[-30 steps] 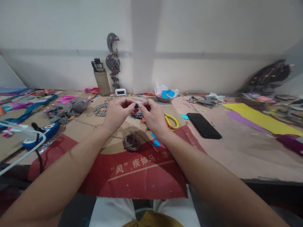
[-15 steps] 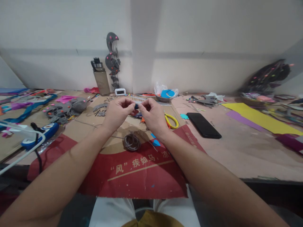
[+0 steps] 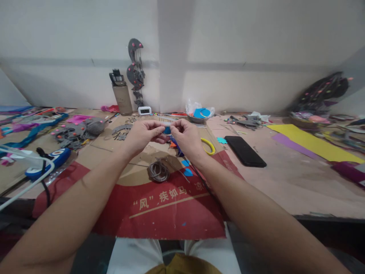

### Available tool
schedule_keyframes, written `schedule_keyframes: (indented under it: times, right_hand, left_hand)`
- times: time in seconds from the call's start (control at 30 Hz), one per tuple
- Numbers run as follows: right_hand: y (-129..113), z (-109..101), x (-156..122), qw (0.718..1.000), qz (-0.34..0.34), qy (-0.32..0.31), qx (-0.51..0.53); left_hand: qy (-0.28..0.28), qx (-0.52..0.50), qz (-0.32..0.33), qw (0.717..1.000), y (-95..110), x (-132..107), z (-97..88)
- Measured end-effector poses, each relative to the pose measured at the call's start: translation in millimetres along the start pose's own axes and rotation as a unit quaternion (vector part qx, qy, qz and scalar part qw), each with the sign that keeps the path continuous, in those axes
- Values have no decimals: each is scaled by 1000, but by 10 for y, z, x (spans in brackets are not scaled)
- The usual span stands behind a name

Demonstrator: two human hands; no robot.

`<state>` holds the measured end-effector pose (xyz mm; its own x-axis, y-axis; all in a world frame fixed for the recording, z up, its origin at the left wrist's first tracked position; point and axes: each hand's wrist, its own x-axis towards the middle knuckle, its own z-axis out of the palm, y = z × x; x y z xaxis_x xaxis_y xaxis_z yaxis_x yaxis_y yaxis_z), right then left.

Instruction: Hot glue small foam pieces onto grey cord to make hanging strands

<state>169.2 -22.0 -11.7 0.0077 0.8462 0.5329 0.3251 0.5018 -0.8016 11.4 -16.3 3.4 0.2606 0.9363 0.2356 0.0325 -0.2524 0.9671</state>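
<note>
Between the fingertips of both hands is a small blue piece [image 3: 167, 130], held over the middle of the cardboard. My left hand [image 3: 142, 137] pinches it from the left, and my right hand [image 3: 186, 137] from the right. A dark blue object [image 3: 178, 147] shows just under my right hand, mostly hidden; a thin black cable [image 3: 202, 178] runs down beside the right forearm. Nearer me lies a coil of grey-brown cord [image 3: 159, 171]. Two blue cut-outs [image 3: 188, 172] rest right of the coil. Beside my right hand is a yellow loop handle [image 3: 210, 146].
Red-printed cardboard [image 3: 171, 224] covers the table before me. A black phone [image 3: 245, 151] and yellow sheet [image 3: 316, 142] lie right. At the back stand a bottle [image 3: 122, 98], small white clock [image 3: 144, 110] and bowl [image 3: 198, 118]. Grey pinned pieces [image 3: 76, 133] lie left.
More of the blue piece shows between my fingertips, flatter and lighter than before. The dark blue object and the black cable by my right arm have come into sight.
</note>
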Motion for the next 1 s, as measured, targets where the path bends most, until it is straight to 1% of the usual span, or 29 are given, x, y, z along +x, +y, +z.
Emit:
schedule_keyframes:
  times: [0.1, 0.23, 0.43, 0.53, 0.67, 0.73, 0.83, 0.9, 1.0]
  right_hand:
    - [32, -15, 4, 1000, -12, -2, -18]
    - [-2, -25, -24, 998, -33, -23, -55]
    - [-35, -13, -57, 993, -70, -35, -83]
    - [-13, 10, -56, 994, -64, -43, -78]
    - [7, 44, -78, 997, -47, -47, -46]
    - [0, 51, -103, 996, -58, -54, -48]
    - [-28, 52, -141, 991, -92, -69, -73]
    - [-43, 53, -160, 986, -110, -83, -94]
    - [-46, 64, -180, 982, -118, -103, -109]
  left_hand:
    - [-17, 24, -6, 1000, 6, 5, -39]
    - [-23, 78, 28, 996, 41, -18, -21]
    - [19, 173, 89, 981, 21, -40, 10]
    - [31, 195, 101, 975, -5, -33, -1]
    - [61, 186, 97, 976, -5, -17, -10]
    - [85, 174, 96, 976, 12, -11, -15]
    - [125, 147, 94, 977, 23, 5, -45]
    - [149, 119, 98, 977, 7, 33, -89]
    - [184, 63, 108, 975, -40, 94, -174]
